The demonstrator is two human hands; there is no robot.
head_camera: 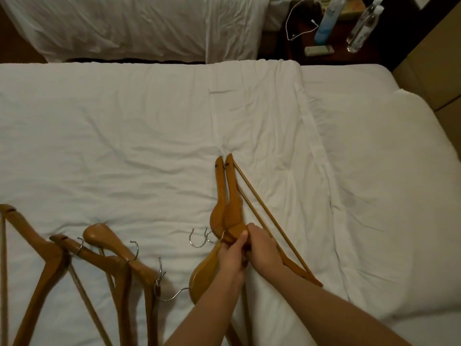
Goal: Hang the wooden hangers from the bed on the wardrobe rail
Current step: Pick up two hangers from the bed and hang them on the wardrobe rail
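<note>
My left hand (230,255) & right hand (262,248) both grip the stacked hangers (228,201) at the neck, low on the bed (124,146). More hangers (104,265) lie at left.

Overall level: dim, warm indoor light; the white bed (149,136) reads grey-cream.
Brightest zone: centre of the bedding, falling off toward every edge.
Darkest zone: top right corner around the nightstand (334,46) and the gap between the beds.
Shadows: soft and short, lying close under the wooden hangers (229,201) and under the hands.
Glare: small glints on the metal hooks (197,237) and the water bottles (361,28).
Distortion: wide-angle bowing; the mattress edge curves at the right.
Sharpness: fairly soft overall, with grain in the dark areas.
</note>
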